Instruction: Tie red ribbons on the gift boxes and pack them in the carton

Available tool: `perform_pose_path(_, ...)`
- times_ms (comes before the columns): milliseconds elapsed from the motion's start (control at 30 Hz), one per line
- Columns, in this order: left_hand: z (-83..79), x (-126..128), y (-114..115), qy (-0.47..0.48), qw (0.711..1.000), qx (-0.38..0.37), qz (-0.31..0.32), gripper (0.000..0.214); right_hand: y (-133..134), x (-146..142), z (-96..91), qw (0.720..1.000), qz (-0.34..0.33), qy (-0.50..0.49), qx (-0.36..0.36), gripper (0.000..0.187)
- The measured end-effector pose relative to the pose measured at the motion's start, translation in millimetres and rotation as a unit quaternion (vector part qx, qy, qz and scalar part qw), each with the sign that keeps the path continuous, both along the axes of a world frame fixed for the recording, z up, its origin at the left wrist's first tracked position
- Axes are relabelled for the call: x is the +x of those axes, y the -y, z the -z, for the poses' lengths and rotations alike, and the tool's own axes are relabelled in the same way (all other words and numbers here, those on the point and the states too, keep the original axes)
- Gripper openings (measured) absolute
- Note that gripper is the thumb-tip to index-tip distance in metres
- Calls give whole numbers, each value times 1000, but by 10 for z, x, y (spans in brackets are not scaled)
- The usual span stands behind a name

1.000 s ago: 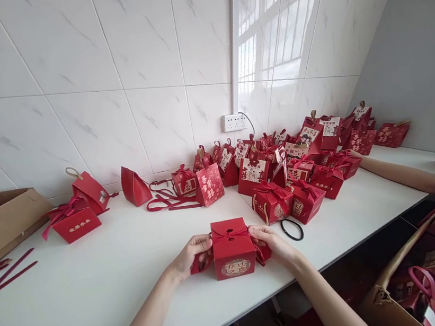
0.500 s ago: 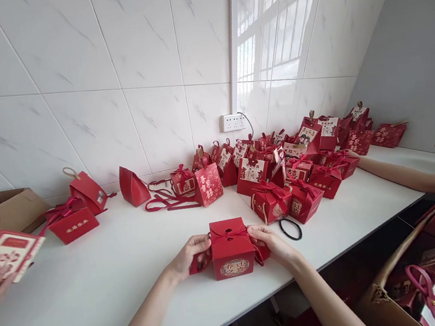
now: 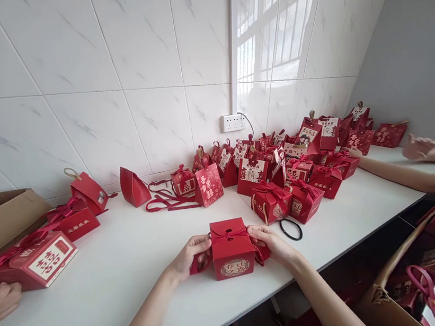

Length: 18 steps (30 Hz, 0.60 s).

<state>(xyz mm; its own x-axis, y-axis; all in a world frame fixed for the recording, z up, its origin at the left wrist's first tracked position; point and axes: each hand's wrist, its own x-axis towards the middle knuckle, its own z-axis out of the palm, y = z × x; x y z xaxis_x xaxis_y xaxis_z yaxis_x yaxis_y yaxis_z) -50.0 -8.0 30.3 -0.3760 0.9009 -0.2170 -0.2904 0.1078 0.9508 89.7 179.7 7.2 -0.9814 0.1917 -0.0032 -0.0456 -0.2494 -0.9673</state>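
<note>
In front of me on the white table stands a small red gift box (image 3: 234, 265) with a round gold emblem on its front. A red ribbon (image 3: 233, 234) crosses its top with a small knot in the middle. At the box's left side my left hand (image 3: 191, 254) is closed, pinching the ribbon. My right hand (image 3: 267, 239) pinches the ribbon at the opposite side. Ribbon tails hang below both hands, and a twisted red cord (image 3: 259, 257) shows beside the box's right wall. Some fingers are hidden behind the ribbon.
Many red gift boxes (image 3: 272, 198) crowd the table's back right, near a black elastic loop (image 3: 291, 230). A co-worker's hand (image 3: 1, 303) is at a larger box (image 3: 34, 262) on the left. Other people's arms (image 3: 395, 171) reach in from the right. An open carton (image 3: 384, 306) stands below the table edge.
On the left, the co-worker's box has been lowered onto the table and turned. At far right another person's hand has come into view. My hands and my box look unmoved.
</note>
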Motion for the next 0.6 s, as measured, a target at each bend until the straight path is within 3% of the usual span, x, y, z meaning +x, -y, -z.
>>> perform_pose_path(400,-19,13,-7,-5,1000,-4,6,45,6,-6,-9,1000,-3,-15,4,49)
perform_pose_path(500,-86,60,32,-48,999,-5,3,45,-4,50,-68,1000,-1,1,15,48)
perform_pose_path(600,-173,140,129,-126,992,-24,14,44,-47,167,-192,997,11,21,74,44)
